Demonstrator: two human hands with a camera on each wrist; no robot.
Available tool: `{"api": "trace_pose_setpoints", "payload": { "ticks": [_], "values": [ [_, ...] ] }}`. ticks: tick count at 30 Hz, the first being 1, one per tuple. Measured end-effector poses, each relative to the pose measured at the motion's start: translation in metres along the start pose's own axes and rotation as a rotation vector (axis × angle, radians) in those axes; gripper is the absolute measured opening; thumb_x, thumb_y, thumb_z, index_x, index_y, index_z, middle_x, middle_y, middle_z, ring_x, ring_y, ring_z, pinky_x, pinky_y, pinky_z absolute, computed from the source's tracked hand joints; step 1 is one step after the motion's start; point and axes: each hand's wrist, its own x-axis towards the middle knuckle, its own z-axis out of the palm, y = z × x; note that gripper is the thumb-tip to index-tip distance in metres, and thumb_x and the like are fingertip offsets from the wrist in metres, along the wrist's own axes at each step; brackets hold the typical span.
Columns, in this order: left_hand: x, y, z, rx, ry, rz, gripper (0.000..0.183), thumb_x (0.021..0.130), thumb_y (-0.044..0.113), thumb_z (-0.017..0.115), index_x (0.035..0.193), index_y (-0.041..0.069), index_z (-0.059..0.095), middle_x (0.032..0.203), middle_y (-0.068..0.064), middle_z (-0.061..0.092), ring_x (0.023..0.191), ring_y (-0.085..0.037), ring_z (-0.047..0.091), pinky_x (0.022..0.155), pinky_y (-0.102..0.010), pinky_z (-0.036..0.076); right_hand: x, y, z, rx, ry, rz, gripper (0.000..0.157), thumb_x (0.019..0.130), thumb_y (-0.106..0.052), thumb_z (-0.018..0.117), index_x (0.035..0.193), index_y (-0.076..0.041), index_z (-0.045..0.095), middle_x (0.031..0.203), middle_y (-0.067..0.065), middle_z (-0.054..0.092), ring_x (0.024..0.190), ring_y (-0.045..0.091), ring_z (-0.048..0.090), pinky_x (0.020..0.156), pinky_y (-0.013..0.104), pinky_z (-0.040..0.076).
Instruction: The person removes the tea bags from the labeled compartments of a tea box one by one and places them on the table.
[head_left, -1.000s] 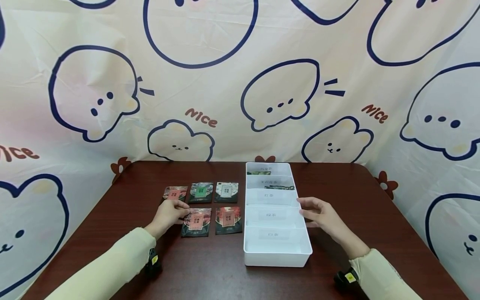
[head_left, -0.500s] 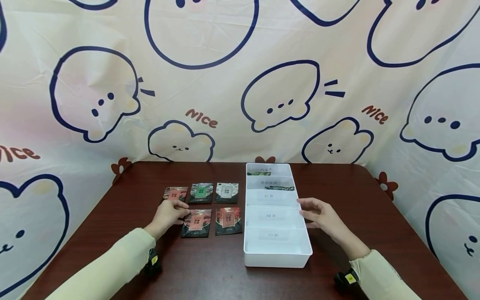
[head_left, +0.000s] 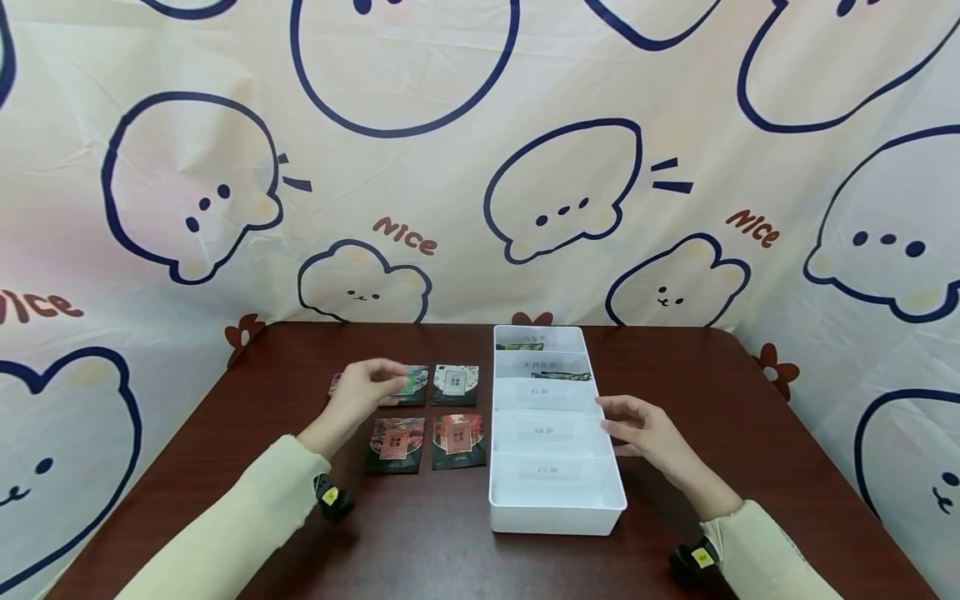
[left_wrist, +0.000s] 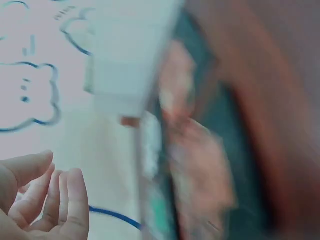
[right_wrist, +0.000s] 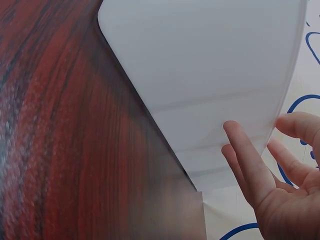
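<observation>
Packets (head_left: 395, 444) — likely light, slick; pinch by edge. Left hand (head_left: 366, 388) loosely curled, seemingly empty — view blurred. Right hand (head_left: 637, 427) relaxed, touching tray (head_left: 551, 521).

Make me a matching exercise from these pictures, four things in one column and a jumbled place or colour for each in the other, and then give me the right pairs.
Things:
1. Left hand
2. Table
3. Packet with a white label
4. Right hand

Places and colours:
A. At the right-hand side of the white box
B. Lying in the back row, left of the box
C. Dark reddish brown
D. Partly hiding the green-labelled packet in the head view

Right pairs: 1-D, 2-C, 3-B, 4-A
</observation>
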Motion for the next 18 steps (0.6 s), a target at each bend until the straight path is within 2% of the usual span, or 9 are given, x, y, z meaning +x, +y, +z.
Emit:
{"api": "trace_pose_setpoints", "payload": {
  "ticks": [6, 10, 14, 18],
  "values": [
    [0.011, 0.042, 0.021, -0.049, -0.053, 0.111, 0.028, 0.093, 0.023, 0.066, 0.117, 0.009, 0.066, 0.120, -0.012, 0.064, 0.102, -0.026, 0.066, 0.083, -0.036, 0.057, 0.000, 0.002, 0.000, 0.007, 0.000, -0.002, 0.050, 0.091, -0.020, 0.068, 0.133, 0.001, 0.051, 0.127, 0.026, 0.054, 0.096, 0.021, 0.067, 0.076, 0.041, 0.059],
    [0.022, 0.063, 0.040, -0.073, -0.095, 0.163, 0.028, 0.093, 0.022, 0.067, 0.118, 0.009, 0.066, 0.123, -0.012, 0.063, 0.099, -0.024, 0.068, 0.086, -0.037, 0.056, 0.000, 0.003, -0.001, 0.012, 0.000, 0.000, 0.050, 0.091, -0.020, 0.068, 0.134, 0.001, 0.051, 0.127, 0.026, 0.054, 0.096, 0.021, 0.066, 0.077, 0.042, 0.058],
    [0.035, 0.075, 0.062, -0.101, -0.125, 0.179, 0.025, 0.093, 0.020, 0.067, 0.116, 0.010, 0.067, 0.121, -0.011, 0.065, 0.100, -0.025, 0.068, 0.088, -0.038, 0.055, 0.001, 0.004, -0.002, 0.020, -0.005, 0.006, 0.051, 0.091, -0.021, 0.068, 0.134, 0.001, 0.050, 0.128, 0.026, 0.054, 0.097, 0.020, 0.066, 0.078, 0.043, 0.058],
    [0.047, 0.079, 0.084, -0.090, -0.149, 0.175, 0.020, 0.092, 0.019, 0.067, 0.111, 0.012, 0.068, 0.113, -0.007, 0.066, 0.103, -0.029, 0.066, 0.090, -0.040, 0.054, 0.002, 0.003, -0.002, 0.018, -0.006, 0.008, 0.051, 0.091, -0.022, 0.068, 0.134, 0.000, 0.051, 0.128, 0.025, 0.054, 0.099, 0.022, 0.066, 0.077, 0.041, 0.058]
  ]
}}
